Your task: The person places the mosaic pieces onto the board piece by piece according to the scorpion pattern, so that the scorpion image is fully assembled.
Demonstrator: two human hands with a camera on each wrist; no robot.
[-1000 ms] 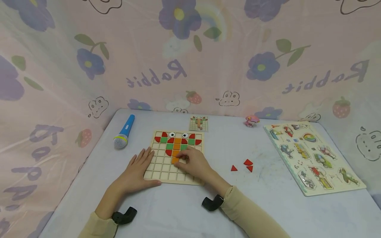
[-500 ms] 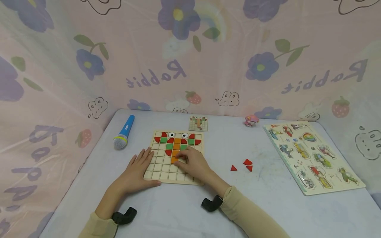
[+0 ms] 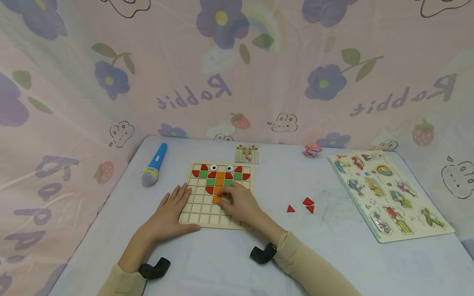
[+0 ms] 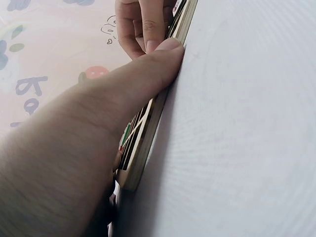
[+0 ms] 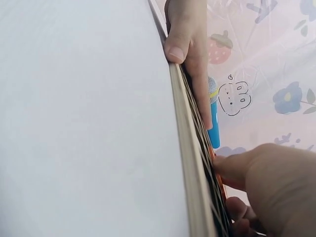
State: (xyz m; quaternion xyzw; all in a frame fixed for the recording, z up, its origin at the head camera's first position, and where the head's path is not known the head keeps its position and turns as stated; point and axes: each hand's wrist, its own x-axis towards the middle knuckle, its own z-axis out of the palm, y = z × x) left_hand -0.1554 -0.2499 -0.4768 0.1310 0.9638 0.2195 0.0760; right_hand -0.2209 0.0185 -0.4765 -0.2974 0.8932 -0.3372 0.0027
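Observation:
A square wooden grid board (image 3: 196, 218) lies on the white table, with red, green and orange pieces and two eye pieces set in its cells. My left hand (image 3: 168, 213) lies spread at the board's left side, fingers on its edge and thumb along the near edge. My right hand (image 3: 240, 203) reaches over the board from the right, thumb and curled index finger at the lowest orange square tile (image 3: 216, 199). In the right wrist view the thumb (image 5: 232, 168) touches orange. The palm hides cells beneath it. Several red pieces (image 3: 308, 201) lie loose to the right.
Behind the board lies a small pattern card (image 3: 247, 153). A blue toy microphone (image 3: 157, 162) rests at the left, a pink figurine (image 3: 312, 150) stands at the back, and a picture puzzle board (image 3: 392, 197) lies at the right. Printed cloth walls surround the table.
Both hands and the board stay nearly in place. The right thumb and index finger shift only very slightly at the orange tile.

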